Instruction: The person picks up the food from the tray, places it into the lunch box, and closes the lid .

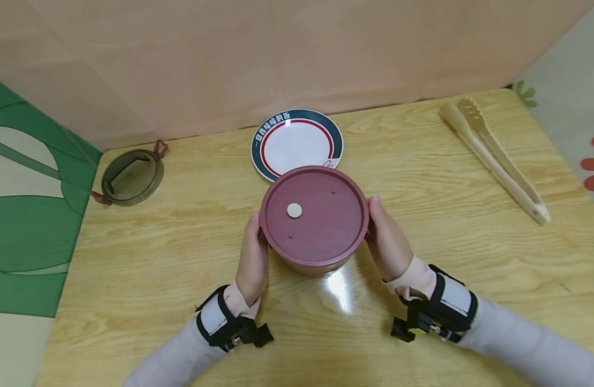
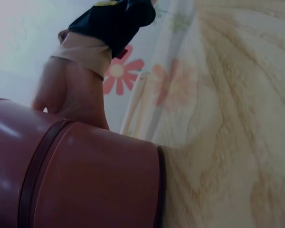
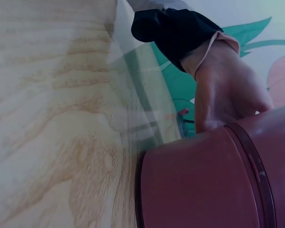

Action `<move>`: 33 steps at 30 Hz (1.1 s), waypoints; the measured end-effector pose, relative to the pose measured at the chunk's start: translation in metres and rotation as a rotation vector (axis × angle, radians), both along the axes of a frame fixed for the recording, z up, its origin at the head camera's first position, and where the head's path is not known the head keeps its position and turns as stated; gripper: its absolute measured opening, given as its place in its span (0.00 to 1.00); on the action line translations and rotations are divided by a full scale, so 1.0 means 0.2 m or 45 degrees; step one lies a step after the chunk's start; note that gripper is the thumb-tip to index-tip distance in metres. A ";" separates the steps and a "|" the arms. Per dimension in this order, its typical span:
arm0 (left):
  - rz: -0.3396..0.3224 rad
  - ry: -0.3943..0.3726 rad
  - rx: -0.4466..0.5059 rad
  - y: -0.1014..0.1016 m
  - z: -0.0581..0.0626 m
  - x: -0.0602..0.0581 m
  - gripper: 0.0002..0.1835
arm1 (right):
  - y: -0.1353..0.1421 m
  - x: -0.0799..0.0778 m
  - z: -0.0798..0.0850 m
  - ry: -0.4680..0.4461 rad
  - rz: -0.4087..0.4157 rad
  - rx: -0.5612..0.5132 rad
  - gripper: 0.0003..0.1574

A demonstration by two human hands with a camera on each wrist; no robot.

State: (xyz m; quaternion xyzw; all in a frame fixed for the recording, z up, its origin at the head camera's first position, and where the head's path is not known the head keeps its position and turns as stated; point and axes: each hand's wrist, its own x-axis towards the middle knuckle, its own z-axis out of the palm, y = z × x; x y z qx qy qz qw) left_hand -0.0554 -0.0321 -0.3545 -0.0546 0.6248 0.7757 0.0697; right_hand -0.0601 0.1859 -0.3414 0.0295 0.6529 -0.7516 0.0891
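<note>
Both hands hold a maroon round container (image 1: 316, 217) between them, near the middle of the table. Its flat, rimmed top carries a small pale disc (image 1: 294, 210), and in the wrist views a dark band runs round its side. My left hand (image 1: 253, 263) grips the left side, thumb at the rim. On the opposite side my right hand (image 1: 388, 239) does the same, its thumb pointing up along the rim. The container's base (image 2: 160, 185) stands at the tabletop in the left wrist view. The fingers behind its sides are mostly hidden.
Just behind the container, a white plate (image 1: 297, 145) with a dark blue rim is partly covered by it. A round greenish lidded dish (image 1: 132, 177) with red-brown side clips sits at the far left. Pale tongs (image 1: 500, 161) lie at the right. A wall borders the table's back edge.
</note>
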 end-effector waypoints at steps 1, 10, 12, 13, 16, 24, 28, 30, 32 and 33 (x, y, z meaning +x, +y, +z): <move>0.001 0.003 -0.001 -0.01 0.00 0.00 0.31 | 0.00 0.00 0.00 -0.002 0.013 -0.001 0.28; -0.028 0.076 -0.020 -0.02 -0.02 0.00 0.35 | -0.01 -0.01 -0.04 0.022 0.044 -0.097 0.26; -0.017 0.078 -0.012 -0.01 -0.03 0.00 0.34 | -0.02 -0.01 -0.05 0.016 0.030 -0.126 0.25; -0.014 0.082 -0.009 -0.01 -0.03 0.00 0.34 | -0.02 0.00 -0.05 0.018 0.032 -0.145 0.25; -0.017 0.077 -0.015 -0.01 -0.04 0.00 0.35 | -0.02 0.00 -0.07 0.026 0.049 -0.196 0.24; -0.073 -0.066 -0.008 -0.06 -0.04 0.01 0.40 | 0.06 -0.02 -0.09 0.040 0.133 -0.116 0.25; -0.075 -0.162 0.063 -0.11 -0.07 0.00 0.40 | 0.11 -0.03 -0.11 -0.054 0.146 -0.211 0.27; -0.091 -0.197 0.107 -0.12 -0.08 0.00 0.40 | 0.13 -0.03 -0.12 -0.090 0.193 -0.266 0.27; -0.105 -0.212 0.137 -0.12 -0.10 0.00 0.39 | 0.14 -0.03 -0.14 -0.120 0.223 -0.300 0.26; -0.109 -0.215 0.142 -0.12 -0.10 -0.01 0.38 | 0.14 -0.03 -0.14 -0.132 0.227 -0.309 0.25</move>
